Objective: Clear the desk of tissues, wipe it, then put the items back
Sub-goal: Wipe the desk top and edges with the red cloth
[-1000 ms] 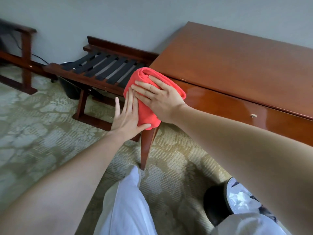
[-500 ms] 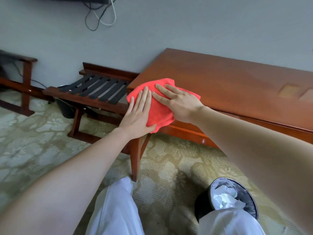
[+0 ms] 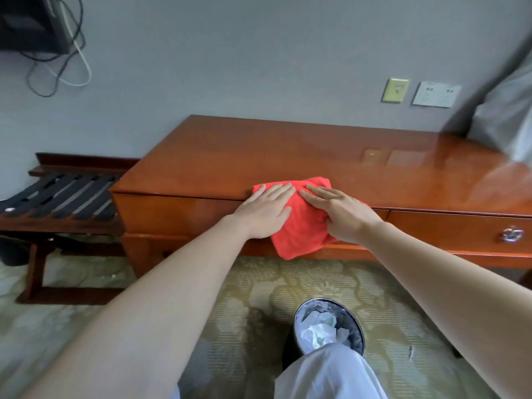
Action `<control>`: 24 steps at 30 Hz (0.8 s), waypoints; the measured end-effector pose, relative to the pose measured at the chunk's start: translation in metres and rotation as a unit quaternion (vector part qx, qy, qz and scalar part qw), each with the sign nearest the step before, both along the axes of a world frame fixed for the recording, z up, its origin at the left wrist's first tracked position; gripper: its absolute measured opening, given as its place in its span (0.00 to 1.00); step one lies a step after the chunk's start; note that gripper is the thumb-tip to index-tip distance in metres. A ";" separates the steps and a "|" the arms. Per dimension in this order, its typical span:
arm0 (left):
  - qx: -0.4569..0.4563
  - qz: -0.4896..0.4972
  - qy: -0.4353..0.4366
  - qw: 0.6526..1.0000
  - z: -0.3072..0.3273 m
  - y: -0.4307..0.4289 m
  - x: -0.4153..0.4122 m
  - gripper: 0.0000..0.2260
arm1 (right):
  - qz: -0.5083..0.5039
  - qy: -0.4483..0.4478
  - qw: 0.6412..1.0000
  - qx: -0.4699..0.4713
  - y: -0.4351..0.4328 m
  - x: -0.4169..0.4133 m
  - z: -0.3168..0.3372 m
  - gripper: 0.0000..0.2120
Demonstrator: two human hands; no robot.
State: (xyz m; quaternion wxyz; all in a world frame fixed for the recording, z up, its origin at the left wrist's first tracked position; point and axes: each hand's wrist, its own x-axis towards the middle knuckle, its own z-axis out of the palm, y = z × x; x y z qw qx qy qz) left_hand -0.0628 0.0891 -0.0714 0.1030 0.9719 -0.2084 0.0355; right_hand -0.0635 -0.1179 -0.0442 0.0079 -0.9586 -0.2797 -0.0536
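Note:
A red cloth (image 3: 299,226) drapes over the front edge of the glossy wooden desk (image 3: 259,151), part on the top and part hanging over the drawer front. My left hand (image 3: 263,211) lies flat on the cloth's left side, fingers straight and together. My right hand (image 3: 342,211) presses on its right side, thumb curled against the hanging fold. A black waste bin (image 3: 355,326) on the floor below holds crumpled white tissues (image 3: 319,331). The desk top shows no items.
A slatted wooden luggage rack (image 3: 63,197) stands left of the desk. A drawer knob (image 3: 513,234) sits at the right. Wall sockets (image 3: 436,94) are above the desk, a grey curtain (image 3: 506,116) at the far right, cables (image 3: 57,59) at top left. My trouser leg (image 3: 331,372) overlaps the bin.
Both hands have slid the red cloth rightward along the desk's front edge, away from the left corner. The view has lifted and turned right, so more of the desk shows.

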 end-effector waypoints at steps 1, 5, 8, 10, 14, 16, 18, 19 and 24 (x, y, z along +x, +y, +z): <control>0.004 -0.001 0.011 1.000 0.003 -0.012 0.005 0.24 | -0.021 0.007 1.000 -0.002 -0.009 -0.001 0.002 0.40; 0.032 0.002 0.049 0.998 0.018 -0.038 0.025 0.24 | -0.088 0.069 0.994 -0.011 -0.023 0.006 0.012 0.37; 0.045 -0.005 0.072 0.996 0.023 -0.044 0.042 0.24 | -0.109 0.117 0.987 0.016 -0.018 0.023 0.009 0.33; 0.038 -0.020 0.085 0.995 0.024 -0.042 0.053 0.25 | -0.118 0.105 0.987 0.015 -0.018 0.034 0.001 0.31; 0.035 -0.045 0.092 0.994 0.025 -0.038 0.088 0.28 | -0.129 0.112 0.985 0.033 -0.021 0.066 -0.003 0.29; 0.037 -0.056 0.086 0.994 0.025 -0.039 0.110 0.29 | -0.128 0.121 0.983 0.040 -0.025 0.089 -0.001 0.28; 0.036 -0.067 0.080 0.994 0.025 -0.040 0.133 0.29 | -0.131 0.124 0.982 0.049 -0.029 0.113 -0.002 0.27; 0.038 -0.072 0.076 0.994 0.026 -0.041 0.146 0.30 | -0.133 0.122 0.982 0.053 -0.032 0.126 -0.002 0.27; 0.039 -0.091 0.068 0.993 0.027 -0.048 0.227 0.29 | -0.142 0.112 0.981 0.066 -0.041 0.203 -0.003 0.26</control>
